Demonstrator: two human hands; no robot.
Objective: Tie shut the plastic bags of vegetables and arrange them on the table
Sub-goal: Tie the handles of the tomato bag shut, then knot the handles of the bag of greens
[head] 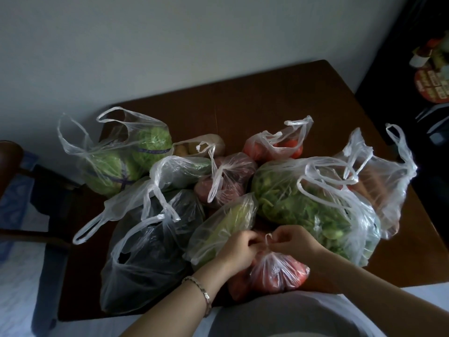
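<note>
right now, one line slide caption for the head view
Left hand and right hand knot the tomato bag shut, other vegetable bags crowding the table.

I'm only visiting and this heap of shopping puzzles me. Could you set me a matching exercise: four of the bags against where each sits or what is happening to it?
Things
1. cabbage bag
2. red bag
3. leafy greens bag
4. dark bag

Places or states
A. nearest the person, handles pinched by left hand and right hand
B. far left, handles standing loose
C. near left, mouth gaping
D. just beyond the right hand

Pairs: 1-B, 2-A, 3-D, 4-C
</note>
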